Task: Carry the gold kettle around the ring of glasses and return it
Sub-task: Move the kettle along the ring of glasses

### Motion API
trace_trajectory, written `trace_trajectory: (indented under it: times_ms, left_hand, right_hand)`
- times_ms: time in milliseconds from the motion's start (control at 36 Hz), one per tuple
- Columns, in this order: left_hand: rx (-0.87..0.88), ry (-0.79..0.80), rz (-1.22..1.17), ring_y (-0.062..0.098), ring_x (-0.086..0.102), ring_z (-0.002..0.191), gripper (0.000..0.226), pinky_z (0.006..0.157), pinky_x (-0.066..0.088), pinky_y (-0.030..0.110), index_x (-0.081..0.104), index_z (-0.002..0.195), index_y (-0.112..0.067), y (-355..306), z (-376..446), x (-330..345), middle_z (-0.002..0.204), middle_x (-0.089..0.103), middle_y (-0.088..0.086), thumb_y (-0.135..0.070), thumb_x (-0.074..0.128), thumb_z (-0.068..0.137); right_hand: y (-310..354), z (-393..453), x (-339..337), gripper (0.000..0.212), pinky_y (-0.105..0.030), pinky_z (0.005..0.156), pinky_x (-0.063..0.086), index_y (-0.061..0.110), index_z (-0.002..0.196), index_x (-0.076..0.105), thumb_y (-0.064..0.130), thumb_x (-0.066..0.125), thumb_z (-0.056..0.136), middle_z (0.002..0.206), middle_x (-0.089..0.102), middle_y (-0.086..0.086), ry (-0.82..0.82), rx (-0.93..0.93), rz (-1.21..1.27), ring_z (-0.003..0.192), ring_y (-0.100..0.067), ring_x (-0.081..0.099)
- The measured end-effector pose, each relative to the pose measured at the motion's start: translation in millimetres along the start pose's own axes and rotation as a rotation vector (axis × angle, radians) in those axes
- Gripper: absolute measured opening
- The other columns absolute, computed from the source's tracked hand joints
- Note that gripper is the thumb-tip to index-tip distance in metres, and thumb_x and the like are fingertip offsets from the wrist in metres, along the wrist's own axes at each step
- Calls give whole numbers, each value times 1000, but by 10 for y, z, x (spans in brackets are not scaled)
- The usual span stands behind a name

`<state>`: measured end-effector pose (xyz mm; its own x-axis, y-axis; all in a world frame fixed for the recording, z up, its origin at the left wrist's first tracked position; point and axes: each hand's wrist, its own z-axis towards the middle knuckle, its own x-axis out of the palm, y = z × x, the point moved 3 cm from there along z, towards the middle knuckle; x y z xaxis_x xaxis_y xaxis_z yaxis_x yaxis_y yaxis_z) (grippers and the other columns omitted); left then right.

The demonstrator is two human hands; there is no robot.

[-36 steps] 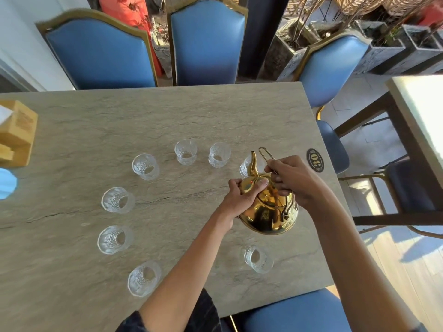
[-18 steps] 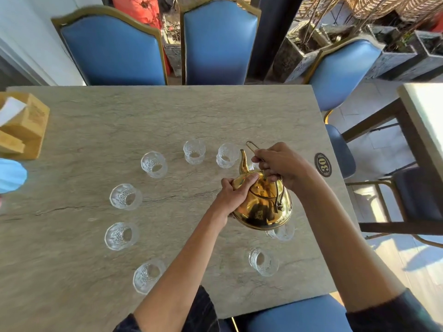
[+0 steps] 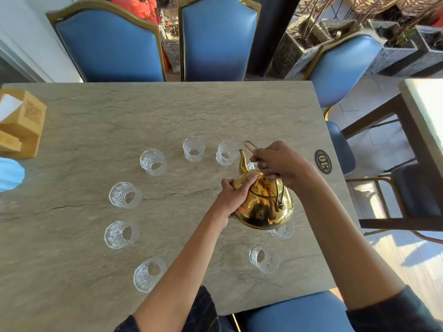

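Both hands hold one gold kettle [image 3: 262, 204] in the air over the right side of the table [image 3: 143, 116], its spout pointing far, toward the far-right glasses. The right hand [image 3: 279, 164] curls its fingers round the kettle's thin wire handle, whose loop sticks out past the knuckles. The left hand [image 3: 233, 195] grips the kettle's left shoulder, thumb pressed on the lid.

Nine glasses show in the ring. Three stand along the far side [image 3: 153, 162] [image 3: 194, 149] [image 3: 226, 153]. Two stand on the left [image 3: 124, 194] [image 3: 121, 234] and one at the near left [image 3: 149, 274]. One stands at the near right [image 3: 263, 258]. One peeks out from under the kettle's near edge [image 3: 284, 230], and a sliver of another shows between the spout and the right hand [image 3: 251, 165]. Any further glass behind the kettle cannot be told.

One round black plaque [image 3: 323, 161] marked 30 lies near the table's right edge. One wooden box [image 3: 22, 123] sits at the left edge, with one blue object [image 3: 9, 173] just near of it. Three blue chairs [image 3: 107, 44] [image 3: 217, 39] [image 3: 340, 65] stand beyond the far side, and a fourth blue seat [image 3: 294, 312] shows at the near edge.
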<state>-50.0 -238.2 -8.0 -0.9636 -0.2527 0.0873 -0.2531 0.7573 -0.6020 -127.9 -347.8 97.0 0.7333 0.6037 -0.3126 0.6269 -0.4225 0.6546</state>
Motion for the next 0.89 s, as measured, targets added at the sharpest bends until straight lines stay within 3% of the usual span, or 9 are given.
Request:
trace_trajectory:
  times_ms: [472,528,639,889]
  left_hand:
    - [10,16,21,12,63,96,81,70,51,31,33,135,-22,-21,-89,44,110,60,-2,-79,63,87]
    - [12,16,25,13,64,99,83,75,54,33,33,136,-21,-20,-92,48,111,61,-1,-81,63,86]
    - [19,18,38,17,67,102,84,98,60,46,33,135,-21,-10,-72,59,111,62,1,-82,63,85]
    - [18,17,29,20,68,108,90,97,60,44,34,137,-22,-17,-53,70,116,64,2,-85,64,81]
  right_hand:
    - [19,-96,-47,24,-19,35,29,-1,86,65,13,51,100,50,45,1,4,-17,1,38,-7,36]
    - [28,-107,-52,23,-19,35,30,-1,87,65,13,52,100,50,45,1,1,-17,-4,38,-8,37]
    - [42,-116,-67,23,-19,34,29,-2,89,65,14,51,99,51,45,0,-8,-19,-20,37,-7,36]
    - [49,-116,-81,23,-19,34,29,-2,89,64,14,50,100,53,44,0,2,-31,-20,38,-7,36]
